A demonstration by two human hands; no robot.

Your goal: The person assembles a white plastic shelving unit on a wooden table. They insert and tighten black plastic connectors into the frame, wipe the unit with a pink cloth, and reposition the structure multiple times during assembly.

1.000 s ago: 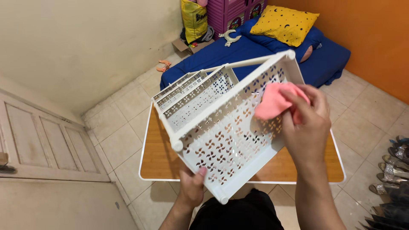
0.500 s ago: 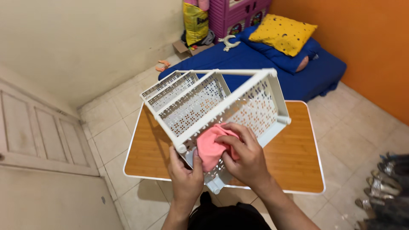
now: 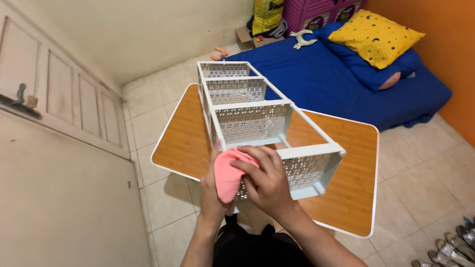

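A white perforated plastic shelf rack (image 3: 250, 118) with several tiers lies on its side over a low wooden table (image 3: 188, 141). My left hand (image 3: 213, 190) grips the rack's near corner from underneath, mostly hidden behind the cloth. My right hand (image 3: 267, 180) presses a pink cloth (image 3: 228, 175) against the rack's near end panel.
A blue mattress (image 3: 326, 79) with a yellow pillow (image 3: 376, 42) lies beyond the table. A white door (image 3: 59, 99) is on the left. Shoes (image 3: 450, 244) line the floor at the lower right. An orange wall stands at the right; bags and a purple cabinet sit at the back.
The rack has tipped down from a raised tilt to lie along the table. My right hand has slid the pink cloth from the upper panel to the near end.
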